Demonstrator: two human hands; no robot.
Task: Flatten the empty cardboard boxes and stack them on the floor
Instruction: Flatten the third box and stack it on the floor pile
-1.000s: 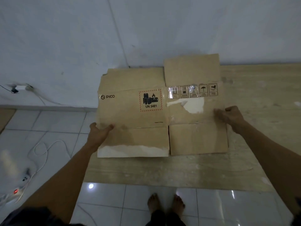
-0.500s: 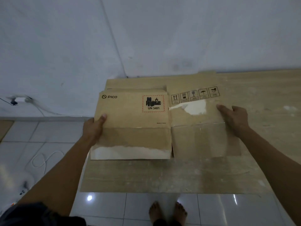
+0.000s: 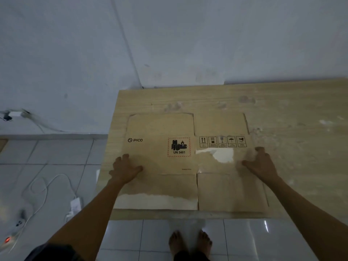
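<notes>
1. The flattened cardboard box (image 3: 178, 164) lies printed side up on a pale wood-grain board (image 3: 282, 113); that board sits on the white tiled floor (image 3: 56, 153) against the wall, and the box covers the board's near left part, its near edge just inside the board's near edge.
2. The left hand (image 3: 125, 169) rests palm down on the box's left margin, below the PICO logo (image 3: 135, 140); its fingers are spread apart and flat, gripping nothing.
3. The right hand (image 3: 261, 164) presses the box's right edge, beside the row of handling symbols (image 3: 222, 141); its fingers are splayed too, and whether any tips curl under the box edge I cannot tell.
4. The step in hand looks like pressing the box flat; to do it well, the palms should sweep from the box's middle seam outward, so trapped air and springy creases are pushed to the edges.
5. The near flaps, below the box's main panels, deserve a firm press; torn white patches there suggest weak paper, so slide gently rather than drag.
6. Keep the box square to the board's near edge; later boxes will then stack evenly upon it.
</notes>
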